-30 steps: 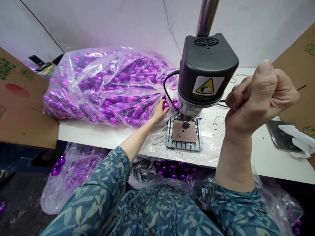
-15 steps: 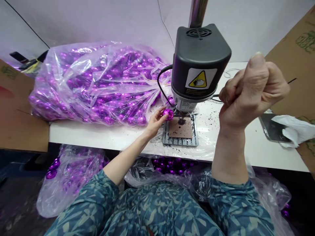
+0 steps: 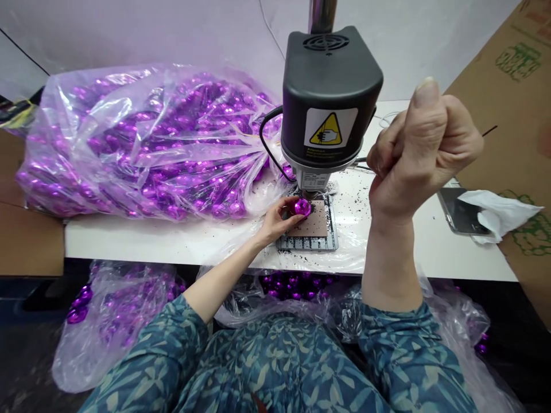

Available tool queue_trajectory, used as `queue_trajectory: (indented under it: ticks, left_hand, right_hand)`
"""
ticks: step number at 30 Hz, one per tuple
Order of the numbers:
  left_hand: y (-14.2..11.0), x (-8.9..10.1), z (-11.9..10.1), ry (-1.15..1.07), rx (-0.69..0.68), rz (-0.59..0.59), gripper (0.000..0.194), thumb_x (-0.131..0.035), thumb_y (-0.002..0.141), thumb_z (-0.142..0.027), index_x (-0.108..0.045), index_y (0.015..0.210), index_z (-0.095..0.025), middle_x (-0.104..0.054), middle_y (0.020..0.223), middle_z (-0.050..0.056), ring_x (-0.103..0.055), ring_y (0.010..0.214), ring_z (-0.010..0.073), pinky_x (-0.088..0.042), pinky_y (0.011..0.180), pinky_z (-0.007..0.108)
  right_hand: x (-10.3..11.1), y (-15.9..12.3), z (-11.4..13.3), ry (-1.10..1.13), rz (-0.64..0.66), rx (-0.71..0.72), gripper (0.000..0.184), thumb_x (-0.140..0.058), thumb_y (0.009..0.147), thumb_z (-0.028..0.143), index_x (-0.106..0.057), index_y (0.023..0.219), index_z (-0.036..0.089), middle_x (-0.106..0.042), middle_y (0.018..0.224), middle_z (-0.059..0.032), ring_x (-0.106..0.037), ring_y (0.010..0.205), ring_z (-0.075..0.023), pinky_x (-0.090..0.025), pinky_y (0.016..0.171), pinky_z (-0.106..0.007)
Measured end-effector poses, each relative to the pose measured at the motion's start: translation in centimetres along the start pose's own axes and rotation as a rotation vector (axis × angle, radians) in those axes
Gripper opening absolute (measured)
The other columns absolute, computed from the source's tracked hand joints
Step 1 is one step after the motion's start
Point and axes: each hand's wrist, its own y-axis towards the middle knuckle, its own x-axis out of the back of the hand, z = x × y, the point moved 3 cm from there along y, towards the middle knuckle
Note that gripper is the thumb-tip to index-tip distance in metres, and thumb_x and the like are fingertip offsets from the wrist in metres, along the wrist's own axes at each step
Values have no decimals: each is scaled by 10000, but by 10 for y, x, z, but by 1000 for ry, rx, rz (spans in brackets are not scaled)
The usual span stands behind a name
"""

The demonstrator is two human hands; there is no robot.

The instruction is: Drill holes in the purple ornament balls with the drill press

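Observation:
My left hand point(image 3: 278, 222) pinches a shiny purple faceted ball point(image 3: 302, 207) between thumb and fingers. It holds the ball just under the head of a black bench drill press point(image 3: 329, 97), above a brown board point(image 3: 306, 228). That board lies on the slotted metal base point(image 3: 331, 244), among dark shavings. The drill tip is hard to make out behind the ball. My right hand point(image 3: 424, 152) is raised to the right of the machine head, closed in a fist with the thumb on top; whatever it grips is hidden by the fingers.
A large clear bag point(image 3: 142, 143) of purple balls fills the left of the white table point(image 3: 129, 241). At the right lie a phone point(image 3: 462, 212) and a crumpled tissue point(image 3: 495, 209), beside a cardboard box point(image 3: 520, 172). More bagged balls point(image 3: 297, 285) sit below the table edge.
My left hand has brought the purple ball from the board's left edge to over the board, under the drill head. My right fist keeps its pose; the view has shifted slightly.

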Motion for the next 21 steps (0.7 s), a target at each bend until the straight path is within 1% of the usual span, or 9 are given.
queue_trajectory:
  ticks: [4, 6, 9, 11, 14, 17, 21]
  left_hand:
    - [0, -1, -3, 163, -124, 16, 590, -851, 824, -483, -653, 1296, -191, -706, 1269, 130, -699, 1138, 249, -583, 996, 410]
    - [0, -1, -5, 205, -162, 25, 569, -857, 821, -458, -655, 1284, -197, -693, 1273, 124, -690, 1160, 250, -580, 1008, 411]
    - [-1, -1, -7, 224, -175, 43, 542, -856, 830, -429, -653, 1273, -192, -688, 1251, 123, -693, 1151, 249, -591, 996, 411]
    - [-2, -1, -11, 262, -177, 50, 532, -859, 828, -401, -656, 1276, -197, -677, 1283, 127, -684, 1173, 260, -591, 1000, 424]
    - [-4, -3, -16, 335, -162, 56, 526, -862, 826, -363, -660, 1287, -210, -676, 1326, 124, -654, 1234, 282, -562, 1058, 464]
    - [-5, -7, -15, 322, -136, 47, 511, -839, 855, -401, -656, 1291, -206, -713, 1270, 115, -662, 1214, 279, -548, 1078, 475]
    - [-6, -13, -7, 205, -116, 28, 581, -830, 845, -528, -627, 1279, -199, -710, 1275, 127, -690, 1186, 275, -562, 1065, 469]
  right_hand:
    - [0, 0, 0, -11, 0, 22, 501, -628, 910, 406, -323, 579, 186, -329, 418, 94, -312, 352, 0, -200, 394, -210]
    - [0, -1, 0, -41, 4, 27, 508, -602, 923, 408, -315, 573, 176, -328, 423, 90, -324, 364, 13, -213, 405, -185]
    - [0, -2, 0, -48, 12, 34, 506, -585, 931, 397, -310, 575, 166, -332, 434, 90, -329, 378, 26, -223, 420, -161]
    - [0, -2, 0, -28, 16, 42, 500, -595, 929, 388, -317, 577, 167, -339, 434, 91, -330, 375, 22, -214, 415, -167]
    - [1, -1, 1, -42, 7, 39, 519, -617, 902, 449, -319, 576, 177, -339, 424, 95, -325, 364, 9, -208, 403, -192]
    - [1, -1, 2, -66, 2, 2, 541, -650, 857, 509, -321, 568, 191, -333, 416, 93, -322, 361, -9, -216, 409, -226]
    - [0, -3, 5, -65, 9, -6, 527, -611, 896, 462, -314, 562, 183, -321, 436, 86, -332, 372, -1, -212, 427, -213]
